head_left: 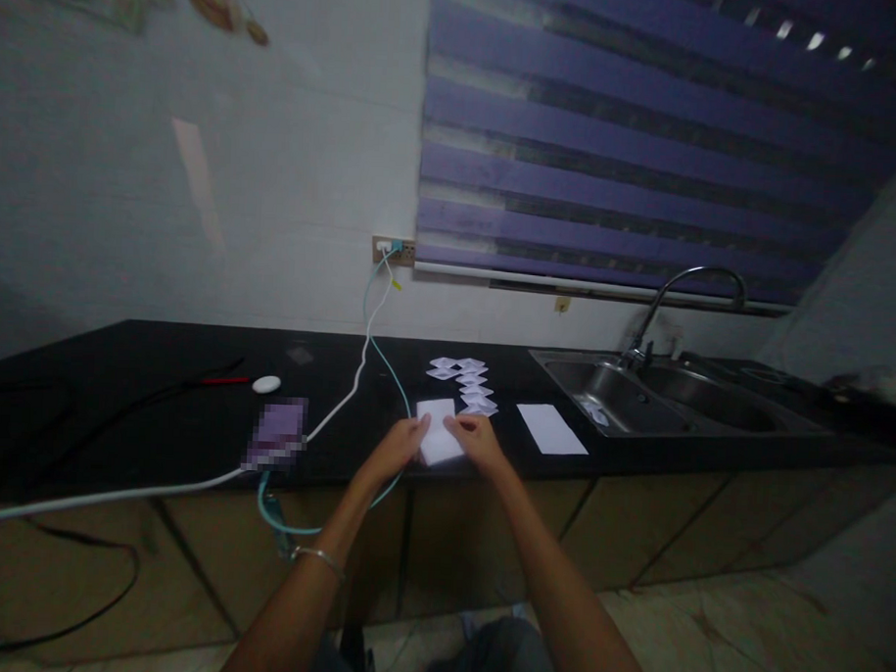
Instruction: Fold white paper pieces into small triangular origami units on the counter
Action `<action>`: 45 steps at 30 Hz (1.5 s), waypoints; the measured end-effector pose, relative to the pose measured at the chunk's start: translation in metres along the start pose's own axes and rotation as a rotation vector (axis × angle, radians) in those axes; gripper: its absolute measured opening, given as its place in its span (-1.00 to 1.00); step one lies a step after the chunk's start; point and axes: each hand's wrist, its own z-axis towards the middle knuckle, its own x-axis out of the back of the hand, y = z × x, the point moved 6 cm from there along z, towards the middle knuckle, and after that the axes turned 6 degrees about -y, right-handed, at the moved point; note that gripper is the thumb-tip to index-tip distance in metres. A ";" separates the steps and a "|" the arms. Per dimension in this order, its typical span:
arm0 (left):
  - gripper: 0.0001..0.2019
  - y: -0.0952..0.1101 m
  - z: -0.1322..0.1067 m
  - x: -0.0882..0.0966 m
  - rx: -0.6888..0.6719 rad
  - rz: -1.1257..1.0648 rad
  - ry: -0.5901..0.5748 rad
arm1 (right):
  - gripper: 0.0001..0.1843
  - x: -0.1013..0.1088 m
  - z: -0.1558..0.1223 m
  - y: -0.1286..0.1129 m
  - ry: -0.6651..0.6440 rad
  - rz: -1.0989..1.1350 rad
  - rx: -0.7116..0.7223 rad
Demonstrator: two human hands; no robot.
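A white sheet of paper [440, 436] is held up at the counter's front edge, between my two hands. My left hand [402, 446] pinches its left side, thumb on top. On the right side, my right hand [479, 439] grips it with thumb and bent fingers. Just behind the sheet, several small folded paper pieces [473, 380] lie in a zigzag on the counter. To the right of my right hand rests a flat white stack of paper [551, 430]; whether it is one sheet or more I cannot tell.
The black countertop [330, 356] runs along the wall. At right is a double steel sink [622, 393] with a curved faucet [651, 309]. White and teal cables hang from a wall socket [393, 251] across the counter. A round white object [266, 385] and a blurred-out purple item [279, 428] lie left.
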 end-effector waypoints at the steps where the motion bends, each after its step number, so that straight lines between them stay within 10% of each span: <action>1: -0.38 -0.002 0.001 0.001 0.004 0.033 0.002 | -0.51 -0.001 0.000 0.001 -0.016 0.002 -0.006; 45: -0.39 0.008 -0.003 0.006 -0.020 -0.219 0.028 | -0.52 -0.003 -0.001 0.002 -0.079 0.042 -0.021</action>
